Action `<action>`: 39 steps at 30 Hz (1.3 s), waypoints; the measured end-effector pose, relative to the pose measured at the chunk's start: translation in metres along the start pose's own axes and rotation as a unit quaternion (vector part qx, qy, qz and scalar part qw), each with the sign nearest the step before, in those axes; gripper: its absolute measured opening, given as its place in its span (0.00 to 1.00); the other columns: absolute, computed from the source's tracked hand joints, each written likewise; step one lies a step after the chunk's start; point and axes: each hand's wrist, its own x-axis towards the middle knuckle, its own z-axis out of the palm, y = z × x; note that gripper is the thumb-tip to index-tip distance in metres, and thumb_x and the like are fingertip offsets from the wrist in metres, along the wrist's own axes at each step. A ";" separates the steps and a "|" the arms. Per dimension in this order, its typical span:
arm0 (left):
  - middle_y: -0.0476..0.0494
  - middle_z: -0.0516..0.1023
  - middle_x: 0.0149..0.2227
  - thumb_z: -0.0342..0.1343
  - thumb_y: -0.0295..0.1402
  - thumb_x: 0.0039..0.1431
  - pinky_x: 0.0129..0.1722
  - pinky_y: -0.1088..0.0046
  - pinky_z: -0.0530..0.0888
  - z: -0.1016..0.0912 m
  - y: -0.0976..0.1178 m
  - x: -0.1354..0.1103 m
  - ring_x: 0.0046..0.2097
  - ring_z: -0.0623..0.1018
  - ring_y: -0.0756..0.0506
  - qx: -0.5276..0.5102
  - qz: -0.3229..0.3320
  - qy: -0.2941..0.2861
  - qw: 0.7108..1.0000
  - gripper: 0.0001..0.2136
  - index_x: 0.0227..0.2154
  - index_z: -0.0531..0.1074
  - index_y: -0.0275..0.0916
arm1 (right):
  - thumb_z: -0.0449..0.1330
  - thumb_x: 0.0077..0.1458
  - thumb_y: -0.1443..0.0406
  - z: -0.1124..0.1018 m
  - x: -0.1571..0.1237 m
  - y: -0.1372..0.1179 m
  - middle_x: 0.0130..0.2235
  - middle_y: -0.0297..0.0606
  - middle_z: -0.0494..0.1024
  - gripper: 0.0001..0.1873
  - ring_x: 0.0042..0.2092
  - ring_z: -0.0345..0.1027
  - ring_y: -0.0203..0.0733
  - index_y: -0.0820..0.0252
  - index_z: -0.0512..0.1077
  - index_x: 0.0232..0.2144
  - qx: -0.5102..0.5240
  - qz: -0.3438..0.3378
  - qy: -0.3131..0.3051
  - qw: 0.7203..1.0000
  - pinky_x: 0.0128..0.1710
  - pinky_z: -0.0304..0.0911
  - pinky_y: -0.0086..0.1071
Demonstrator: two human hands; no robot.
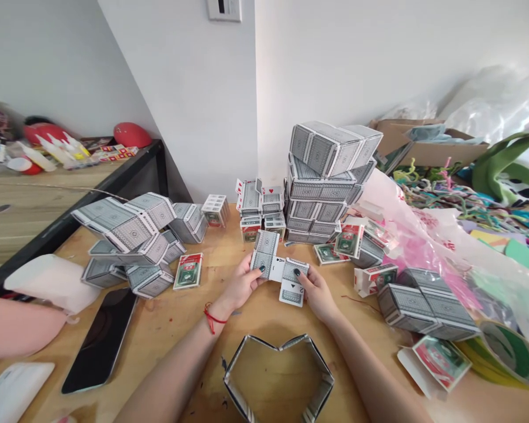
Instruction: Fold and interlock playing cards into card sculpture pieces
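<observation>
My left hand [245,279], with a red string bracelet at the wrist, pinches grey-backed playing cards [264,249] between thumb and fingers. A white ace [277,269] shows partly beside them. Grey-backed cards [294,270] are also gripped by my right hand [318,291], with a card marked 2 [291,292] showing below. The two sets meet or nearly touch; whether they are joined, I cannot tell. Nearer to me, between my forearms, a heart-shaped ring of folded cards [321,359] stands on the wooden table [158,335].
A tall stack of card-built blocks [320,176] stands at the back. More card blocks lie left [127,235] and right [427,302]. Card boxes [188,271] are scattered around. A black phone [99,341] lies left; a tape roll [511,352] and pink plastic bag [405,223] are right.
</observation>
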 end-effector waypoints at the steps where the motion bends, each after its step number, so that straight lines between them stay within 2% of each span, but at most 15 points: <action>1: 0.42 0.73 0.45 0.56 0.25 0.47 0.41 0.71 0.72 0.000 0.000 0.000 0.44 0.74 0.46 0.002 -0.007 -0.007 1.000 0.20 0.46 0.65 0.40 | 0.60 0.48 0.54 -0.001 0.000 0.001 0.35 0.35 0.75 0.16 0.35 0.69 0.42 0.56 0.68 0.36 0.004 0.003 0.000 1.000 0.35 0.65 0.35; 6: 0.42 0.74 0.45 0.57 0.24 0.46 0.42 0.69 0.72 -0.001 -0.001 0.000 0.44 0.74 0.45 0.000 -0.026 -0.022 0.999 0.21 0.46 0.65 0.39 | 0.62 0.46 0.57 -0.002 0.000 0.001 0.38 0.34 0.75 0.17 0.38 0.69 0.43 0.55 0.65 0.37 0.009 0.000 -0.005 1.000 0.39 0.65 0.37; 9: 0.42 0.74 0.44 0.56 0.25 0.49 0.41 0.69 0.73 0.000 -0.001 0.000 0.43 0.75 0.45 -0.011 -0.029 -0.014 0.999 0.18 0.45 0.65 0.39 | 0.62 0.46 0.58 -0.002 -0.002 -0.003 0.39 0.34 0.74 0.17 0.40 0.68 0.42 0.55 0.64 0.38 0.004 -0.006 -0.015 1.000 0.40 0.64 0.37; 14: 0.43 0.74 0.43 0.55 0.27 0.51 0.42 0.65 0.74 -0.001 -0.003 0.000 0.42 0.75 0.46 -0.030 -0.032 -0.003 0.999 0.17 0.45 0.65 0.41 | 0.61 0.47 0.60 -0.001 -0.004 -0.008 0.38 0.34 0.73 0.20 0.38 0.67 0.41 0.53 0.62 0.43 -0.023 -0.018 -0.029 0.999 0.39 0.64 0.34; 20: 0.43 0.70 0.49 0.56 0.26 0.50 0.44 0.62 0.74 0.001 0.000 -0.001 0.46 0.74 0.44 -0.008 -0.032 -0.038 0.999 0.20 0.47 0.62 0.43 | 0.60 0.48 0.61 0.002 -0.006 -0.010 0.38 0.34 0.71 0.24 0.36 0.66 0.39 0.52 0.59 0.47 -0.035 -0.029 -0.022 0.999 0.36 0.63 0.31; 23: 0.42 0.71 0.47 0.57 0.27 0.49 0.43 0.61 0.74 0.002 0.002 -0.002 0.45 0.74 0.43 0.007 -0.047 -0.052 0.998 0.18 0.45 0.63 0.41 | 0.59 0.49 0.61 0.004 -0.006 -0.011 0.36 0.32 0.70 0.25 0.34 0.65 0.37 0.50 0.56 0.49 -0.041 -0.034 -0.030 0.998 0.34 0.63 0.30; 28: 0.41 0.74 0.42 0.57 0.33 0.50 0.34 0.64 0.76 0.003 0.002 -0.001 0.37 0.77 0.44 0.038 -0.055 -0.007 0.998 0.14 0.40 0.66 0.37 | 0.59 0.48 0.61 0.006 -0.009 -0.016 0.32 0.29 0.69 0.29 0.31 0.64 0.36 0.46 0.54 0.51 -0.037 -0.030 -0.054 0.997 0.33 0.63 0.30; 32: 0.42 0.75 0.38 0.58 0.35 0.49 0.30 0.68 0.76 0.002 0.003 0.000 0.36 0.77 0.45 0.066 -0.054 0.008 0.996 0.13 0.37 0.67 0.36 | 0.61 0.46 0.61 0.006 -0.009 -0.017 0.33 0.30 0.69 0.29 0.31 0.64 0.37 0.47 0.56 0.50 -0.037 -0.025 -0.052 0.998 0.31 0.64 0.29; 39: 0.44 0.76 0.38 0.58 0.34 0.50 0.24 0.73 0.73 0.003 -0.002 0.000 0.31 0.77 0.46 0.076 -0.018 0.008 0.997 0.16 0.41 0.63 0.40 | 0.60 0.47 0.61 0.004 -0.007 -0.014 0.34 0.31 0.69 0.23 0.30 0.64 0.36 0.48 0.58 0.46 -0.038 -0.020 -0.062 0.997 0.28 0.63 0.28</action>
